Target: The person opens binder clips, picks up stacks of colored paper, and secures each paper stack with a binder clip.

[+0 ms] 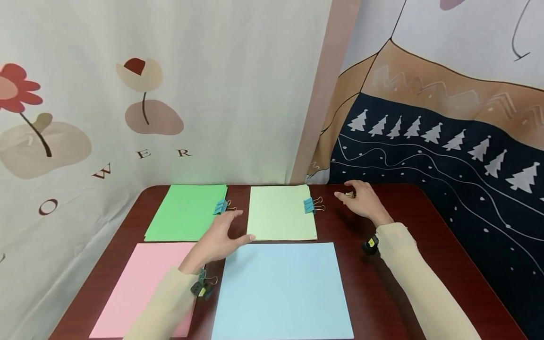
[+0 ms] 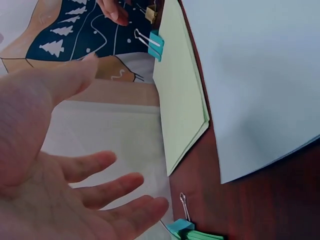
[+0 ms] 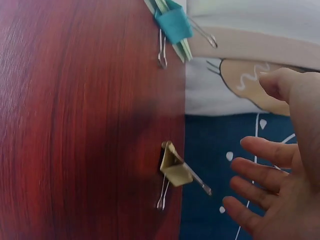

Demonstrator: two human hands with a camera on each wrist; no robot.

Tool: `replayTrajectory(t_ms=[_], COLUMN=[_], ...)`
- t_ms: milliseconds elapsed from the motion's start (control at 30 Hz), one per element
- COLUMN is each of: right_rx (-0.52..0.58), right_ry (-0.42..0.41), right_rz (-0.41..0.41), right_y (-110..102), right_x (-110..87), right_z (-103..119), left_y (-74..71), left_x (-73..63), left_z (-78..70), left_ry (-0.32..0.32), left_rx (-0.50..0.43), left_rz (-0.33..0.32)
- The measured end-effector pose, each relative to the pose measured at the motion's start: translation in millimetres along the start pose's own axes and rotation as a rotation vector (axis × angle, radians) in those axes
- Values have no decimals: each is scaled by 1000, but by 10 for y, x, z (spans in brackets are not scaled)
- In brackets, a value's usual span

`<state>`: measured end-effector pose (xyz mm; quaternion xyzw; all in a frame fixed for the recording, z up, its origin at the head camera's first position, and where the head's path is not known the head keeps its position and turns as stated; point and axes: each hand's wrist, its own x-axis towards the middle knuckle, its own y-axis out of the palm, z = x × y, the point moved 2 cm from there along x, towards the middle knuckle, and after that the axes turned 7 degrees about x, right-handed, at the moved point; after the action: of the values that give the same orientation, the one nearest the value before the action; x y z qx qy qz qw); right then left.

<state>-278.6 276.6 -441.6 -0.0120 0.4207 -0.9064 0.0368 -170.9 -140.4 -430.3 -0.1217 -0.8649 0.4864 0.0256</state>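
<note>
My left hand (image 1: pixel 217 238) hovers with fingers apart over the gap between the green paper stack (image 1: pixel 187 210) and the blue paper (image 1: pixel 284 293), holding nothing. A blue binder clip (image 1: pixel 220 207) grips the green stack's right edge, just beyond its fingers. My right hand (image 1: pixel 362 202) is spread above the far right of the table, also holding nothing. Close by it, a loose gold binder clip (image 3: pixel 176 169) sits on the wood with its wire handles spread. The pale green stack (image 1: pixel 280 212) between the hands carries another blue clip (image 1: pixel 309 205) on its right edge.
Pink paper (image 1: pixel 157 278) lies at the near left, partly under my left forearm; a teal clip (image 1: pixel 202 275) at its right edge is partly hidden by the wrist. Printed curtains (image 1: pixel 238 94) hang along the back of the dark red table (image 1: pixel 395 208).
</note>
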Motion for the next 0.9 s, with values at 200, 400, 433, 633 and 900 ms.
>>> replayTrajectory(t_ms=[200,400,433,633,900], right_rx=[-9,-14,-12,-30,-114], right_ry=[26,75,86,120,153], right_rz=[18,31,34,48,7], right_y=[-35,-56,-60,-38,-48], right_x=[1,4,2,21,107], right_z=[-134,-259,-280,-374,-421], left_y=[98,200,213,283,369], left_x=[-212,-347,-360,-403,-416], left_z=[11,0,-3,4,8], left_ry=[13,29,29,20,42], left_rx=[45,98,103,113,160], left_rz=[74,152,163,206,190])
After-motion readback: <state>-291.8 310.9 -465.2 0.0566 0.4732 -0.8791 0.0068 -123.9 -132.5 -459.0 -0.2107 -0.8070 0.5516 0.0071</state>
